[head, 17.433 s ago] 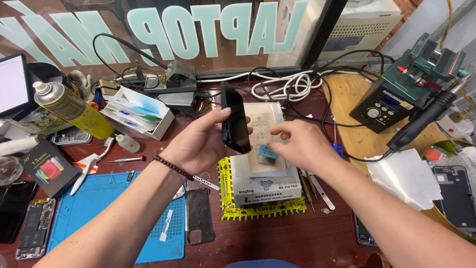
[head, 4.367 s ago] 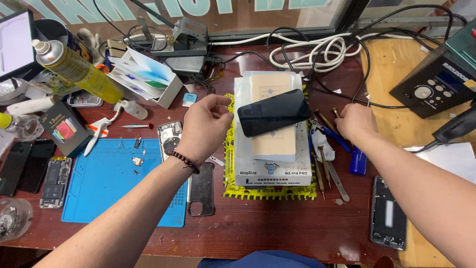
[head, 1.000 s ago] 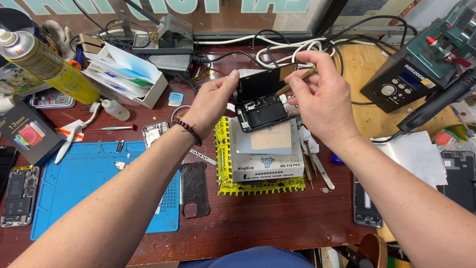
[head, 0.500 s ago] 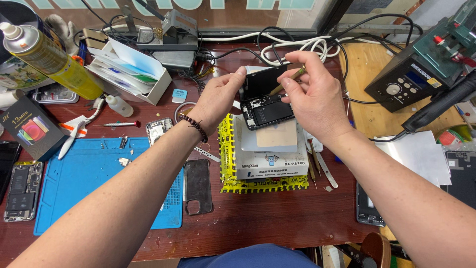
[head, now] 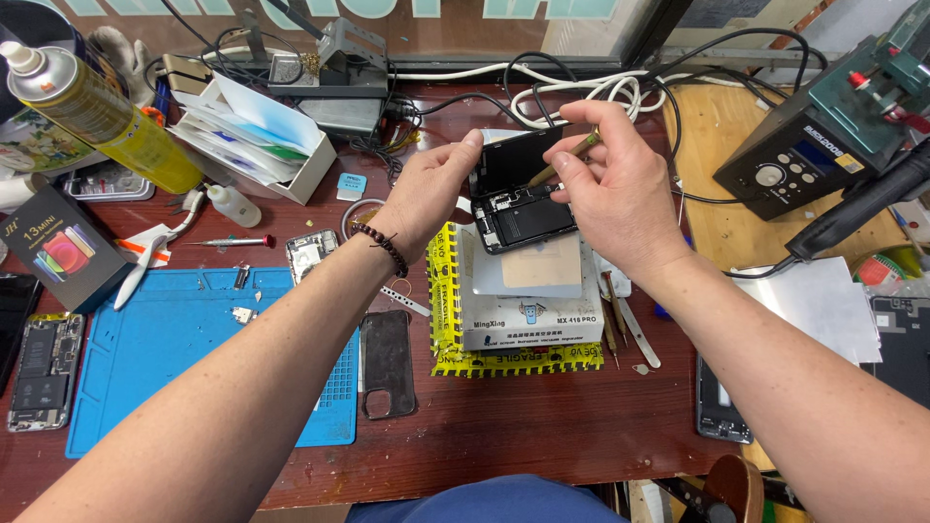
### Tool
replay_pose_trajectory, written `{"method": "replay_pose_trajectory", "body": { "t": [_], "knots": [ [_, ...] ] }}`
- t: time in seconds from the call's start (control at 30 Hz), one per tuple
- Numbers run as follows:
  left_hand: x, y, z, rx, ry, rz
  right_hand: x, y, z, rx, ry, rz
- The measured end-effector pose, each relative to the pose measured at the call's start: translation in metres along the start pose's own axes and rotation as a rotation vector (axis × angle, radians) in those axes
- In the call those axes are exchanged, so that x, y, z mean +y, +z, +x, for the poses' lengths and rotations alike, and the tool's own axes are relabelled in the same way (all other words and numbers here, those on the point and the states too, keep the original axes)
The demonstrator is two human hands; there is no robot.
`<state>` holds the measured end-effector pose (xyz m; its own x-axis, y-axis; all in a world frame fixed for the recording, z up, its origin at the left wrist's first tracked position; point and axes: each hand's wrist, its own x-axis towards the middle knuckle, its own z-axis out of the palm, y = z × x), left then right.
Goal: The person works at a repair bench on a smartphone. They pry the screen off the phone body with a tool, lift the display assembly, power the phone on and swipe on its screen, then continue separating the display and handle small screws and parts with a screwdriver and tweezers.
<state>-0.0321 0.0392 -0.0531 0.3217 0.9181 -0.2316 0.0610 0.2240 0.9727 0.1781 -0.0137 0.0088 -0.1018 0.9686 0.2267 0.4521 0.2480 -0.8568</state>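
An opened smartphone [head: 521, 211] with its screen lifted and its insides showing hangs above a white heating pad box [head: 523, 300]. My left hand [head: 426, 189] grips the phone's left edge and the raised screen. My right hand [head: 610, 184] pinches a thin brown stick tool [head: 567, 155] whose tip points down into the phone's upper part. The box rests on a yellow warning-striped mat [head: 446, 291].
A blue work mat [head: 194, 358] lies at left with small parts, a dark phone back cover [head: 387, 363] beside it. A yellow spray can [head: 107, 116], a box of sheets [head: 257, 136], a soldering station [head: 804, 155], cables and loose phones ring the red table [head: 542, 436].
Over the earlier frames the closed phone was opened and brought above the box. In the last second my hands barely moved; the stick tool stayed at the phone's upper edge.
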Motion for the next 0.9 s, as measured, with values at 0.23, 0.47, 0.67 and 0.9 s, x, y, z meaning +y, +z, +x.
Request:
{"method": "replay_pose_trajectory", "body": {
  "t": [0.23,0.47,0.67,0.9],
  "knots": [
    [0.001,0.001,0.001,0.001,-0.004,0.007,-0.001,0.000,0.000,-0.005,0.005,0.005],
    [-0.001,0.000,0.002,0.004,-0.002,0.009,-0.001,-0.001,0.000,-0.008,-0.007,0.009],
    [0.000,-0.001,0.002,0.002,-0.015,0.022,-0.001,-0.001,0.000,-0.010,-0.008,-0.010],
    [0.001,-0.001,0.002,-0.012,-0.048,-0.065,-0.016,-0.008,0.009,-0.066,-0.364,-0.388]
  ]
}}
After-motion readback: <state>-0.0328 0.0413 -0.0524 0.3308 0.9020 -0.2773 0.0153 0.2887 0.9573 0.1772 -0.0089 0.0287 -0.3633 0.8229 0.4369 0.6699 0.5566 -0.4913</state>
